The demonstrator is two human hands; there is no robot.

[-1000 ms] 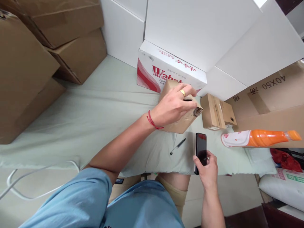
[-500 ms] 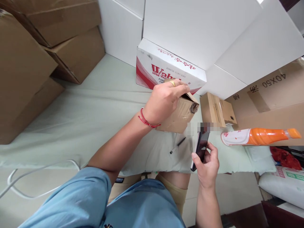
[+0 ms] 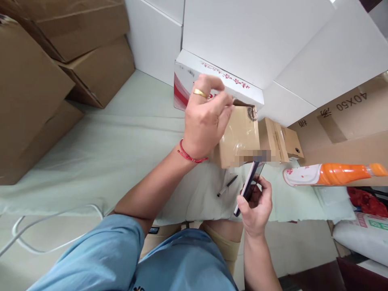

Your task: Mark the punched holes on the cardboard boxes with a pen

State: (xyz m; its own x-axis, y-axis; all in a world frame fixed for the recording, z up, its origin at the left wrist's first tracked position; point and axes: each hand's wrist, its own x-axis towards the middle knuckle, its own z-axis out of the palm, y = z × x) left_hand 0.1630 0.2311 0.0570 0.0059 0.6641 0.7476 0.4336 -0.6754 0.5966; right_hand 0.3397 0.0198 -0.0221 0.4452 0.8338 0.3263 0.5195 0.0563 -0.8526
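Note:
My left hand [image 3: 204, 119], with a gold ring and a red wrist cord, grips a small taped cardboard box [image 3: 241, 135] by its top and holds it tilted up off the pale green surface. The box's taped face is turned toward me. My right hand [image 3: 256, 206] holds a dark phone [image 3: 247, 189] tilted on edge just below the box. A black pen [image 3: 226, 186] lies on the surface between my hands.
A white and red printed carton [image 3: 218, 79] stands behind the held box. Another small cardboard box [image 3: 280, 141] lies to its right. An orange and white packet [image 3: 330, 174] lies at right. Large brown cartons [image 3: 45, 72] stack at left; a white cable [image 3: 45, 226] loops below.
My left hand has lifted the small box and tipped it upright, its taped face now toward me. My right hand has raised the phone and tilted it toward the box.

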